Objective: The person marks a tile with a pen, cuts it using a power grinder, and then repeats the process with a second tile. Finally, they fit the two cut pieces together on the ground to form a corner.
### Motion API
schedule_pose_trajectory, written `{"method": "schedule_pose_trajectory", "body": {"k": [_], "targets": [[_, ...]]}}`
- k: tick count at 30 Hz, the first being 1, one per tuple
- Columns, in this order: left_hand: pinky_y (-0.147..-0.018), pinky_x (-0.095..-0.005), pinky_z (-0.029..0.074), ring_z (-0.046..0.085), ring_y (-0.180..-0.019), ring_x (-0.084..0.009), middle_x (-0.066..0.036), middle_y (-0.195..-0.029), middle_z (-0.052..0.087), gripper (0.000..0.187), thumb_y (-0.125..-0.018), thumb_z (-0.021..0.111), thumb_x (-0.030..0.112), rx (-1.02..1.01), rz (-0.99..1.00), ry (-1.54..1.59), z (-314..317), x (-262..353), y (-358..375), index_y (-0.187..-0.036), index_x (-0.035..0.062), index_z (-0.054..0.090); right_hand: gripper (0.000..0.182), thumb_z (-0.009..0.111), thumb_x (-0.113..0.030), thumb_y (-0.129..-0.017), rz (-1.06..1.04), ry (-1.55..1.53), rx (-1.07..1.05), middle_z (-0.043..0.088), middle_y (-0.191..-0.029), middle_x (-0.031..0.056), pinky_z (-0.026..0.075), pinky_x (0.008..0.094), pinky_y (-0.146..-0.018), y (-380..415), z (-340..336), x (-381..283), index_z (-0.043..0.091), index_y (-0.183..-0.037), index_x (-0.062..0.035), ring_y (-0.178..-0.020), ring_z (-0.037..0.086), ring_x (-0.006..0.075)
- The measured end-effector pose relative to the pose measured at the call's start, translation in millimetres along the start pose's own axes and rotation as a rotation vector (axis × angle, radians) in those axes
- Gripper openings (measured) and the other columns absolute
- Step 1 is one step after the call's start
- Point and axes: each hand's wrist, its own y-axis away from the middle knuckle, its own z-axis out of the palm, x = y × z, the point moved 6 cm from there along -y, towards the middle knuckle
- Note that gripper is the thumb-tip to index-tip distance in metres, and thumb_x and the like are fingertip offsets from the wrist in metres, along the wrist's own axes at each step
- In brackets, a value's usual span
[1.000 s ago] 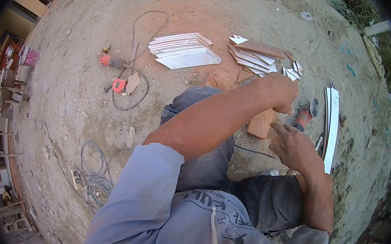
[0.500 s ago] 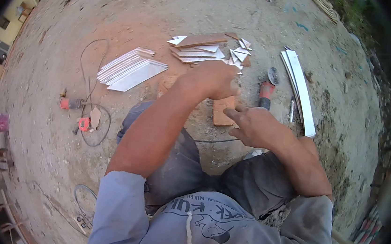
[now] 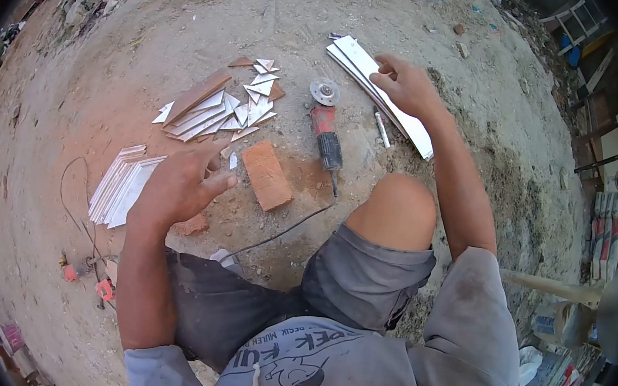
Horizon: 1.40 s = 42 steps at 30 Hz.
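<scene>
My right hand [image 3: 410, 89] hovers over a stack of long white tile strips [image 3: 386, 90], its fingers apart and slightly bent, with nothing in them. My left hand [image 3: 185, 181] is near an orange brick [image 3: 267, 176], thumb and fingers spread and holding nothing. Just to its left lies a stack of angled white tile pieces [image 3: 125, 184]. An angle grinder [image 3: 324, 126] with a round disc rests on the ground between the hands. Beside the strips is a white marker-like stick [image 3: 381, 128].
A pile of cut tile pieces [image 3: 199, 112] and triangular offcuts [image 3: 261, 88] lies beyond the left hand. The grinder's cord [image 3: 280, 233] runs toward my legs. At lower left are a red tool [image 3: 69, 271] and a small red object [image 3: 105, 290]. Clutter lines the right edge.
My view has swung to the right. My right hand has moved away from my left, out to the tile strips. The left hand has drawn back to the left of the brick.
</scene>
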Motion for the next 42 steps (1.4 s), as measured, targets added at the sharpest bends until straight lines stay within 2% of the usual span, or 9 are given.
{"method": "schedule_pose_trajectory", "body": {"k": [4, 6, 17, 24, 33, 36, 38, 39, 42], "targets": [[-0.084, -0.0419, 0.051, 0.065, -0.095, -0.0336, -0.017, -0.1, 0.068, 0.062, -0.086, 0.07, 0.035, -0.019, -0.081, -0.05, 0.9, -6.4, -5.8, -0.139, 0.0082, 0.051, 0.069, 0.067, -0.046, -0.078, 0.426, 0.218, -0.046, 0.065, -0.118, 0.0247, 0.048, 0.0435, -0.097, 20.3, 73.9, 187.0, 0.058, -0.126, 0.0025, -0.109, 0.063, 0.0377], [-0.084, -0.042, 0.051, 0.065, -0.096, -0.0335, -0.017, -0.1, 0.069, 0.063, -0.086, 0.07, 0.036, -0.037, -0.12, -0.049, 3.0, -10.5, -12.8, -0.139, 0.0083, 0.051, 0.07, 0.069, -0.047, -0.077, 0.576, 0.276, -0.084, 0.062, -0.123, 0.0253, 0.047, 0.0435, -0.099, 38.1, 101.8, 228.7, 0.057, -0.126, 0.0027, -0.113, 0.06, 0.0395], [-0.088, -0.0417, 0.051, 0.065, -0.101, -0.0348, -0.019, -0.105, 0.069, 0.063, -0.086, 0.07, 0.036, -0.176, -0.261, -0.117, 33.4, -22.8, -77.0, -0.138, 0.0061, 0.052, 0.078, 0.079, -0.028, -0.07, 0.694, 0.358, -0.119, 0.047, -0.136, 0.0226, 0.045, 0.0454, -0.103, 14.4, 150.9, 292.7, 0.045, -0.134, 0.0005, -0.13, 0.045, 0.0385], [-0.089, -0.0426, 0.051, 0.065, -0.103, -0.0348, -0.019, -0.107, 0.069, 0.063, -0.087, 0.068, 0.038, -0.22, -0.202, -0.124, 48.3, -18.1, -97.6, -0.138, 0.0067, 0.051, 0.067, 0.071, -0.016, -0.074, 0.689, 0.365, -0.108, 0.047, -0.133, 0.0198, 0.042, 0.0485, -0.104, 15.9, 147.1, 283.6, 0.046, -0.133, 0.0036, -0.127, 0.047, 0.0372], [-0.086, -0.0401, 0.052, 0.066, -0.097, -0.032, -0.018, -0.104, 0.068, 0.064, -0.086, 0.07, 0.032, -0.119, -0.146, -0.117, 42.8, -26.3, -90.5, -0.141, 0.0083, 0.049, 0.083, 0.075, -0.028, -0.063, 0.718, 0.292, -0.175, 0.047, -0.132, 0.0273, 0.047, 0.0435, -0.101, 32.8, 134.4, 254.3, 0.045, -0.131, 0.0072, -0.126, 0.048, 0.0403], [-0.086, -0.0401, 0.051, 0.066, -0.099, -0.0316, -0.018, -0.105, 0.068, 0.065, -0.085, 0.071, 0.033, -0.095, -0.155, -0.086, 33.7, -23.8, -83.9, -0.141, 0.0075, 0.049, 0.084, 0.076, -0.039, -0.059, 0.674, 0.192, -0.144, 0.057, -0.122, 0.0319, 0.05, 0.0413, -0.094, 30.4, 122.6, 243.8, 0.052, -0.124, 0.009, -0.112, 0.059, 0.0411], [-0.097, -0.0424, 0.047, 0.06, -0.114, -0.0357, -0.023, -0.118, 0.064, 0.064, -0.088, 0.067, 0.04, -0.085, -0.177, -0.069, 26.9, -19.7, -77.0, -0.14, 0.008, 0.049, 0.08, 0.076, -0.046, -0.056, 0.576, 0.025, -0.01, 0.066, -0.105, 0.0333, 0.052, 0.0414, -0.084, 22.0, 107.1, 234.1, 0.062, -0.109, 0.0124, -0.096, 0.067, 0.0406], [-0.097, -0.0424, 0.047, 0.06, -0.114, -0.0357, -0.023, -0.118, 0.064, 0.064, -0.088, 0.067, 0.04, -0.065, -0.171, -0.063, 23.5, -17.9, -74.2, -0.14, 0.008, 0.049, 0.076, 0.077, -0.052, -0.055, 0.548, 0.013, -0.041, 0.069, -0.088, 0.0302, 0.052, 0.0415, -0.076, 16.8, 97.4, 221.8, 0.068, -0.093, 0.0132, -0.083, 0.068, 0.0387], [-0.099, -0.0423, 0.046, 0.058, -0.118, -0.0368, -0.025, -0.126, 0.06, 0.072, -0.086, 0.07, 0.038, 0.023, -0.123, -0.087, 19.4, -12.8, -61.5, -0.145, 0.0078, 0.042, 0.068, 0.078, -0.051, -0.057, 0.631, -0.226, -0.021, 0.068, -0.078, 0.0242, 0.052, 0.0422, -0.07, 18.1, 63.9, 162.7, 0.069, -0.082, 0.0108, -0.072, 0.067, 0.0336]]}}
